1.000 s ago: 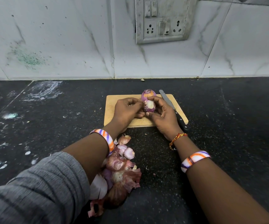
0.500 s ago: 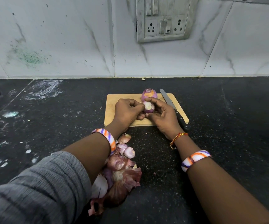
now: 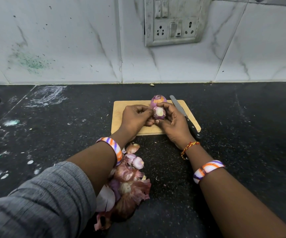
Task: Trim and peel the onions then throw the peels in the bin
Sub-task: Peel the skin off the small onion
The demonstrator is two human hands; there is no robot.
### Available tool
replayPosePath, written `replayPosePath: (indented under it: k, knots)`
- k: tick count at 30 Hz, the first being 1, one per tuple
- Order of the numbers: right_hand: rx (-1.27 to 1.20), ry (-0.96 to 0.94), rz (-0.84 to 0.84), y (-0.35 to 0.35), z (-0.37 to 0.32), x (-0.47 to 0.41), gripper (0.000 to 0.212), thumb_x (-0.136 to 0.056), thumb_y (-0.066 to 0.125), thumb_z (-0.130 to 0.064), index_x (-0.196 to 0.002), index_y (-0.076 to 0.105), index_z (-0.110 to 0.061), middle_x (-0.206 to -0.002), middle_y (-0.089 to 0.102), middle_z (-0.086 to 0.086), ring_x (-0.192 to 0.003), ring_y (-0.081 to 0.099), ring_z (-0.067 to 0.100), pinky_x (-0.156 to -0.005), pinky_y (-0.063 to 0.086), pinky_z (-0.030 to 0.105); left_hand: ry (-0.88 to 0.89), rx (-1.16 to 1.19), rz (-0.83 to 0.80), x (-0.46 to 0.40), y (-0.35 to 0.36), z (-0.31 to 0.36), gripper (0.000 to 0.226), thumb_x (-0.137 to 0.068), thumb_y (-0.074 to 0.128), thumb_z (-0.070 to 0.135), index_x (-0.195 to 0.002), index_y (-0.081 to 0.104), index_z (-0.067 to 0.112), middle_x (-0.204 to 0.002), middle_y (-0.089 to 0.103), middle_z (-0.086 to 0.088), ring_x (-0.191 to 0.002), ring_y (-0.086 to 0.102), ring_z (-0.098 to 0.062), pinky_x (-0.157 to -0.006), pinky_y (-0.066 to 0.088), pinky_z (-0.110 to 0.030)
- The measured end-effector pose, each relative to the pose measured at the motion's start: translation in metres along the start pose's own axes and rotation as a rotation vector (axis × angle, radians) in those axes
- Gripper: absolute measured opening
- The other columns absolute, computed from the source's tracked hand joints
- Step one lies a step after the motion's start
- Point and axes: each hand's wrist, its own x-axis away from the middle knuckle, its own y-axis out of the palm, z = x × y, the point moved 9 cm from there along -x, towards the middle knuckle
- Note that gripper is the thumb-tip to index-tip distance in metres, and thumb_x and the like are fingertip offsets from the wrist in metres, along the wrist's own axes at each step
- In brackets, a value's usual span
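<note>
At frame centre, my right hand point(image 3: 173, 124) cups a small trimmed purple onion point(image 3: 159, 112); my left hand point(image 3: 134, 117), fingers curled, pinches its skin above the wooden cutting board point(image 3: 120, 115).

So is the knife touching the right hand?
Apart. The head view shows bare cutting board between the knife and the right hand, which holds an onion.

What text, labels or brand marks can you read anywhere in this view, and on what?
None: no readable text anywhere in this view.
Switch and socket plate: no lettering shows.
Knife: no mark legible on blade or handle.
Cutting board, bangles: a plain surface and stripes only, no words.
</note>
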Motion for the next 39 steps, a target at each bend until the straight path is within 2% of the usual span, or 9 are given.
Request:
replayPosePath:
  k: [4, 11, 13, 17, 20, 22, 28, 32, 39]
  knots:
    - [0.001, 0.007, -0.015, 0.0009, -0.0005, 0.0006, 0.046, -0.077, 0.061, 0.016, -0.114, 0.054, -0.01, -0.11, 0.057, -0.005, -0.101, 0.055, 0.0, -0.092, 0.046, 0.012, 0.027, -0.042, 0.018, 0.0011, -0.0025, 0.0021, 0.019, -0.081, 0.06, -0.004, -0.064, 0.064, 0.005, -0.043, 0.061, 0.001, -0.039, 0.058, -0.009, -0.047, 0.053, -0.018]
    - [0.019, 0.005, -0.042, 0.0019, -0.0001, 0.0005, 0.045, -0.077, 0.058, 0.018, -0.11, 0.055, -0.011, -0.107, 0.057, -0.012, -0.102, 0.055, 0.002, -0.097, 0.046, 0.021, 0.045, -0.099, 0.032, -0.0001, -0.0033, 0.0008, 0.022, -0.078, 0.06, -0.004, -0.059, 0.063, 0.007, -0.041, 0.06, 0.001, -0.038, 0.058, -0.01, -0.045, 0.053, -0.02]
    - [0.023, 0.001, -0.038, 0.002, -0.0004, 0.0005, 0.045, -0.077, 0.059, 0.017, -0.11, 0.055, -0.013, -0.108, 0.057, -0.01, -0.103, 0.055, 0.002, -0.097, 0.046, 0.022, 0.037, -0.092, 0.031, -0.0004, -0.0034, 0.0006, 0.022, -0.079, 0.06, -0.003, -0.06, 0.063, 0.007, -0.042, 0.061, 0.001, -0.038, 0.059, -0.01, -0.045, 0.053, -0.02]
    - [-0.015, 0.014, -0.012, 0.0013, -0.0002, 0.0006, 0.045, -0.075, 0.064, 0.014, -0.109, 0.054, -0.014, -0.106, 0.057, -0.004, -0.09, 0.059, -0.002, -0.086, 0.05, 0.016, 0.035, -0.062, -0.006, 0.0, -0.0008, 0.0017, 0.018, -0.079, 0.062, -0.004, -0.064, 0.061, 0.005, -0.043, 0.06, 0.001, -0.037, 0.055, -0.008, -0.044, 0.051, -0.018]
    - [0.009, -0.012, 0.015, -0.0032, -0.0004, -0.0003, 0.043, -0.074, 0.068, 0.01, -0.105, 0.057, -0.017, -0.118, 0.056, 0.011, -0.104, 0.058, 0.014, -0.092, 0.05, 0.025, 0.029, -0.047, -0.05, 0.0003, 0.0018, 0.0018, 0.012, -0.079, 0.065, 0.0, -0.07, 0.065, 0.007, -0.05, 0.062, -0.001, -0.039, 0.055, -0.006, -0.045, 0.051, -0.017]
    - [0.013, -0.022, 0.023, -0.0055, -0.0009, -0.0003, 0.042, -0.074, 0.067, 0.011, -0.104, 0.058, -0.016, -0.121, 0.055, 0.016, -0.107, 0.057, 0.017, -0.094, 0.05, 0.027, 0.021, -0.045, -0.068, 0.0007, 0.0033, 0.0017, 0.011, -0.08, 0.065, 0.002, -0.072, 0.067, 0.007, -0.049, 0.063, 0.0, -0.04, 0.056, -0.007, -0.046, 0.051, -0.017]
    - [-0.007, -0.014, 0.023, -0.0062, -0.0011, 0.0001, 0.041, -0.072, 0.065, 0.017, -0.109, 0.06, 0.001, -0.109, 0.059, 0.002, -0.098, 0.058, 0.003, -0.087, 0.049, 0.015, 0.022, -0.034, -0.046, 0.0022, 0.001, 0.0028, 0.021, -0.081, 0.059, -0.005, -0.062, 0.063, 0.005, -0.044, 0.061, -0.002, -0.038, 0.057, -0.009, -0.044, 0.051, -0.017]
    - [-0.007, -0.015, 0.013, -0.0056, -0.0021, 0.0002, 0.041, -0.072, 0.065, 0.017, -0.109, 0.061, 0.001, -0.103, 0.06, -0.006, -0.097, 0.058, 0.003, -0.088, 0.049, 0.015, 0.011, -0.047, -0.058, 0.0027, 0.0023, 0.0023, 0.02, -0.08, 0.063, -0.002, -0.062, 0.063, 0.007, -0.046, 0.062, -0.004, -0.039, 0.057, -0.01, -0.045, 0.052, -0.018]
    - [0.01, -0.042, 0.01, -0.0047, -0.0032, 0.0003, 0.042, -0.068, 0.068, 0.018, -0.107, 0.063, 0.003, -0.104, 0.061, 0.001, -0.098, 0.058, 0.004, -0.088, 0.049, 0.014, 0.038, -0.124, -0.003, 0.0037, 0.0004, 0.0027, 0.026, -0.074, 0.062, -0.005, -0.055, 0.063, 0.011, -0.043, 0.061, -0.002, -0.037, 0.055, -0.012, -0.044, 0.05, -0.02]
